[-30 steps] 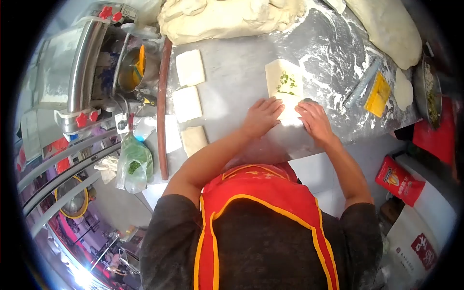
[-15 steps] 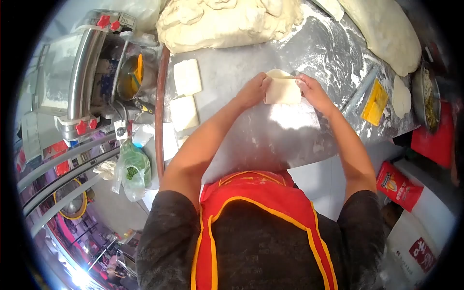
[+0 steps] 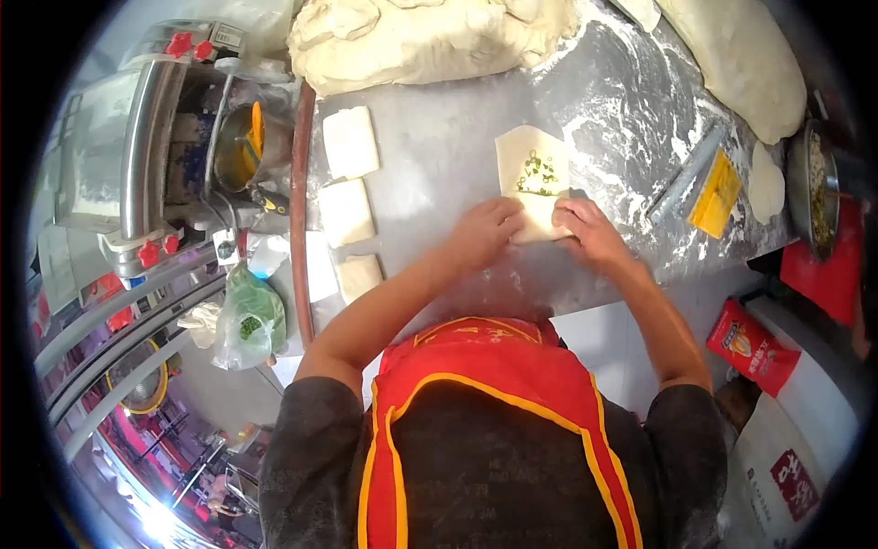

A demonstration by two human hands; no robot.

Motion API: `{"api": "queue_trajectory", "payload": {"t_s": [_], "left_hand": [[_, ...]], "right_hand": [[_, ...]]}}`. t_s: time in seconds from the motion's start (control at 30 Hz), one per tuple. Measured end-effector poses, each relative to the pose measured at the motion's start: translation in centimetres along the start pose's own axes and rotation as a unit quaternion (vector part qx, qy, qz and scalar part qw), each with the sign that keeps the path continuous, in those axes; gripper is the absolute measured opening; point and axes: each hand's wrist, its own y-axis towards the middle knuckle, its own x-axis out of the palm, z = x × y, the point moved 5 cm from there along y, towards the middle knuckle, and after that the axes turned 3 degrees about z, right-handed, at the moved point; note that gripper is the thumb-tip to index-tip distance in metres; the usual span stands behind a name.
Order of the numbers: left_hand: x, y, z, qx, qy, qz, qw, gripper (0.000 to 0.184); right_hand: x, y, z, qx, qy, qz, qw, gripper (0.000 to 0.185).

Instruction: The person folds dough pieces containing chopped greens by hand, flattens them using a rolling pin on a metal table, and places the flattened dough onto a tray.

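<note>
A dough sheet point(image 3: 532, 188) lies on the metal table, its near part folded over and chopped green onion showing on the far part. My left hand point(image 3: 489, 231) holds the left edge of the fold, slightly blurred, with the fingers together. On the right edge, my right hand point(image 3: 587, 229) has its fingers bent and pressed against the dough. Three folded dough pieces stand in a column at the left: a far one point(image 3: 350, 143), a middle one point(image 3: 347, 212) and a near one point(image 3: 359, 277), which is close to my left forearm.
A large dough mass point(image 3: 412, 46) lies at the far side, another point(image 3: 741, 59) at the far right. A yellow scraper point(image 3: 715, 194) rests on the floured right side, near a metal bowl point(image 3: 814, 188). A long brown rod point(image 3: 301, 220) runs along the left edge.
Half a second ago both hands held the dough's far edge, with no filling visible. Now they are nearer my body at the near fold, and the far part lies open, showing the green onion.
</note>
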Motion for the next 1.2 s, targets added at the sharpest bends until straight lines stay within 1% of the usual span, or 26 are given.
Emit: {"api": "queue_trajectory", "payload": {"t_s": [0.07,0.1,0.2,0.23,0.33,0.4,0.5,0.6,0.63,0.7,0.73,0.77,0.8,0.87,0.9,1.0,1.03,1.1,1.13,1.2], "left_hand": [[0.5,-0.3,-0.5,-0.046,-0.038,0.014,0.998,0.028],[0.3,-0.1,-0.5,-0.069,-0.057,0.02,0.996,0.027],[-0.4,1.5,-1.4,-0.194,0.0,0.061,0.979,0.026],[-0.2,1.7,-1.7,-0.208,0.003,0.053,0.977,0.025],[0.1,1.9,-2.2,-0.25,0.0,0.036,0.968,0.021],[0.4,1.6,-2.2,-0.279,-0.016,0.032,0.96,0.017],[0.0,1.6,-1.9,-0.255,-0.011,0.052,0.965,0.013],[-0.5,2.1,-1.2,-0.24,-0.012,0.055,0.969,0.015],[-1.1,2.5,-1.0,-0.236,-0.011,0.076,0.969,0.014],[-2.2,3.3,-0.9,-0.227,-0.01,0.116,0.967,0.014],[-1.7,3.5,-1.6,-0.239,-0.011,0.098,0.966,0.014],[-1.2,3.8,-2.5,-0.25,-0.012,0.081,0.965,0.015],[-1.0,4.1,-2.9,-0.258,-0.013,0.064,0.964,0.017],[-1.0,3.9,-2.6,-0.251,0.016,0.079,0.965,0.02],[-1.1,3.9,-2.6,-0.248,0.032,0.088,0.964,0.022],[0.3,2.6,-1.1,-0.081,0.058,0.062,0.993,0.03],[1.0,1.7,-0.9,-0.065,0.068,0.051,0.994,0.032],[1.9,0.3,-0.2,-0.029,0.087,0.032,0.995,0.036],[2.0,0.2,-0.3,-0.031,0.085,0.036,0.995,0.038],[2.0,-0.1,-0.3,-0.04,0.08,0.042,0.995,0.04]], "right_hand": [[-0.6,-0.5,-1.1,0.034,0.05,0.029,0.998,0.027],[-0.7,-0.4,-0.9,0.058,0.099,0.075,0.991,0.027],[-0.4,1.1,0.3,0.137,0.099,0.111,0.979,0.027],[-0.4,1.6,0.1,0.143,0.085,0.116,0.979,0.023],[-0.2,2.2,0.0,0.121,0.033,0.1,0.987,0.017],[-0.1,1.9,0.1,0.129,0.045,0.112,0.984,0.016],[-0.4,1.7,-0.3,0.13,0.061,0.109,0.984,0.015],[-1.1,1.8,-0.7,0.145,0.089,0.105,0.98,0.014],[-1.1,1.8,-0.7,0.154,0.1,0.106,0.977,0.014],[-1.4,2.6,-0.3,0.151,0.1,0.146,0.973,0.013],[-1.7,3.1,-0.2,0.149,0.1,0.166,0.97,0.013],[-1.5,3.6,0.1,0.178,0.103,0.143,0.968,0.016],[-1.5,3.7,0.0,0.169,0.072,0.147,0.972,0.017],[-1.0,4.0,0.0,0.148,0.011,0.15,0.977,0.019],[-1.5,3.8,-1.3,0.126,-0.009,0.145,0.981,0.029],[-0.2,2.7,-2.4,-0.072,-0.082,0.127,0.986,0.041],[1.2,2.3,-1.8,-0.059,-0.117,0.085,0.988,0.051],[2.3,1.9,-1.2,-0.049,-0.118,0.079,0.989,0.048],[2.3,1.8,-1.1,-0.045,-0.119,0.077,0.989,0.046],[1.2,1.3,-1.4,-0.003,-0.055,0.073,0.996,0.043]]}}
